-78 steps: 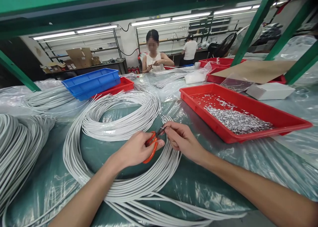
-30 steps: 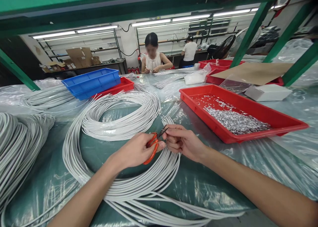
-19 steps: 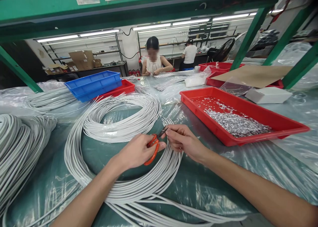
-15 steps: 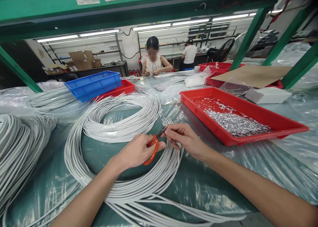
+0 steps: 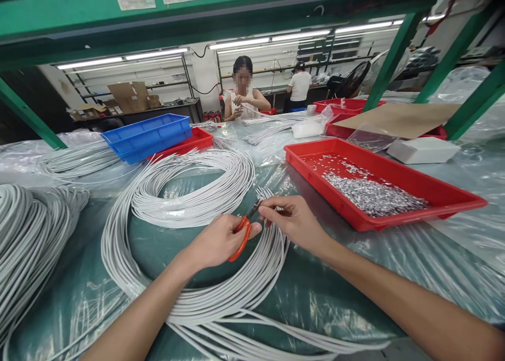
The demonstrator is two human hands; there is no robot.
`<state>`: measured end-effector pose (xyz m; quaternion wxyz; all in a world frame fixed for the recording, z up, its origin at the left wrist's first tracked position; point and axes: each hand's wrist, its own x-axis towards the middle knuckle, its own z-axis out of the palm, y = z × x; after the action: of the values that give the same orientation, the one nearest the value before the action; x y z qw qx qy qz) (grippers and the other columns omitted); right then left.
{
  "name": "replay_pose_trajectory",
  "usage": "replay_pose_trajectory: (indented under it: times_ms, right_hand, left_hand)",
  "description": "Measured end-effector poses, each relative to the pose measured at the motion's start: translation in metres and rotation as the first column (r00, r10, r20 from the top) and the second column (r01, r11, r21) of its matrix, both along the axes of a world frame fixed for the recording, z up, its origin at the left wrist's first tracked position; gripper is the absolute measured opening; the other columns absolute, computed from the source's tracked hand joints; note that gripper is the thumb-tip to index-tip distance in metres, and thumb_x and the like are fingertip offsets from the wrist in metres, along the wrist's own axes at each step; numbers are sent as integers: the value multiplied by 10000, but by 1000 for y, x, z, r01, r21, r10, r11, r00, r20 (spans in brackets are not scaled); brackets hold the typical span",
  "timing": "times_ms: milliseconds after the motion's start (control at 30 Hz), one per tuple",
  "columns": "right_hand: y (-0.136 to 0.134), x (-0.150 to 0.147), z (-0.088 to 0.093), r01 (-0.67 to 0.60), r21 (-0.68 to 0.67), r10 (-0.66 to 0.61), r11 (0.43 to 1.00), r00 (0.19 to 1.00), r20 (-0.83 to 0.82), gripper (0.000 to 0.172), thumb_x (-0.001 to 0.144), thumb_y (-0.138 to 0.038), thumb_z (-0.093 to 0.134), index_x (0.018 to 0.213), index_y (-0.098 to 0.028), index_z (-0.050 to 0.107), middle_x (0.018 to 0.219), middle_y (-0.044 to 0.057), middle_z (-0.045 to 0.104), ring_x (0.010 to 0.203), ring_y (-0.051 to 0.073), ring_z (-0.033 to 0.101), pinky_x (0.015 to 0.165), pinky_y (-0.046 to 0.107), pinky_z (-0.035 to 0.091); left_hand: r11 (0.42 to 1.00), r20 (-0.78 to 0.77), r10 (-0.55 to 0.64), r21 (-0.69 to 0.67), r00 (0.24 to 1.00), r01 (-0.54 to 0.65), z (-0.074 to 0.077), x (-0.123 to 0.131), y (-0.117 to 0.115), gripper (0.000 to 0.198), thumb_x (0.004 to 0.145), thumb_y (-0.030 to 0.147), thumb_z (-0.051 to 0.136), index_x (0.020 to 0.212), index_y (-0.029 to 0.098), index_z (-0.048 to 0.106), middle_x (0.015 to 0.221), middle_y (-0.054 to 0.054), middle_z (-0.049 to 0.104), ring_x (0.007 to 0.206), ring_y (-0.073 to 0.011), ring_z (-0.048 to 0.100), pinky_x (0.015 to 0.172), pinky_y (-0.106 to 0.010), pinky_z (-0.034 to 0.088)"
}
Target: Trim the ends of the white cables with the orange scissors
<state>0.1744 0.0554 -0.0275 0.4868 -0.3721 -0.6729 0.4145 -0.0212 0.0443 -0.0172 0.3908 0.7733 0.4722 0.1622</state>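
My left hand (image 5: 218,241) is closed around orange-handled scissors (image 5: 245,240), whose dark blades point up and to the right. At the blade tips, the fingertips of my right hand (image 5: 290,219) are pinched together. Whatever lies between them is too small to make out. Beneath both hands runs a coil of white cables (image 5: 252,282), and its bunched cut ends (image 5: 263,193) stick out just beyond my right fingertips. A second white cable coil (image 5: 193,208) lies behind, overlapping the first.
To the right stands a red tray (image 5: 379,224) holding many small silvery pieces (image 5: 366,190). A blue tray (image 5: 148,134) rests at the back left, beside a grey cable bundle (image 5: 31,245). Green posts (image 5: 394,61) frame the table. A co-worker (image 5: 244,95) sits opposite.
My right fingers have shifted slightly left and curled in closer at the scissor tips. The scissors stay in my left hand. The co-worker's hands have risen a little.
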Motion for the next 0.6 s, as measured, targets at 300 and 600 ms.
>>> replay_pose_trajectory:
  times_ms: [300,600]
  right_hand:
    - [8,4,4,-243,-254,209,936,966,-156,344,807,-475,689,754,-136,710,584,-9,578,487,103,524,487,240,453]
    - [3,3,2,-43,-41,41,998,997,-63,199,794,-362,711,724,-176,724,638,20,661,563,146,558,539,283,441]
  left_hand:
    - [1000,17,4,6,1000,-4,1,-2,2,483,899,566,456,622,196,318,554,49,289,538,-94,238,490,-238,229]
    - [998,64,3,-60,998,1,4,-1,-2,439,901,554,471,685,173,494,491,68,306,478,-87,279,467,-233,216]
